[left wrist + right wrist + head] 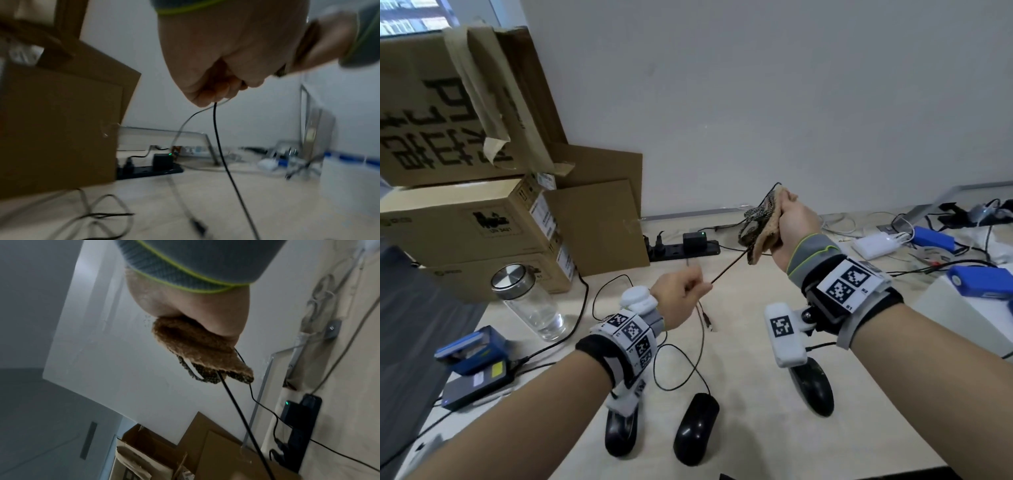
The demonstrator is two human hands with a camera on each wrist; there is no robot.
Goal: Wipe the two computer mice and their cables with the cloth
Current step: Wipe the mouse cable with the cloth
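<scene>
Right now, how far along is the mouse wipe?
In hand: left hand pinches a cable taut, right hand grips the cloth around it. Done: can't tell. Three mice lie untouched on the desk; at least one cable remains.

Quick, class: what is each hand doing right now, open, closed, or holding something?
Left hand: closed, pinching the black cable.
Right hand: closed, gripping the cloth wrapped round the same cable.

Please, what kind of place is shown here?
Probably an office or lab work desk used for electronics: a power strip lies by the wall, cardboard boxes are stacked on the left, and chargers and cables crowd the right.
</scene>
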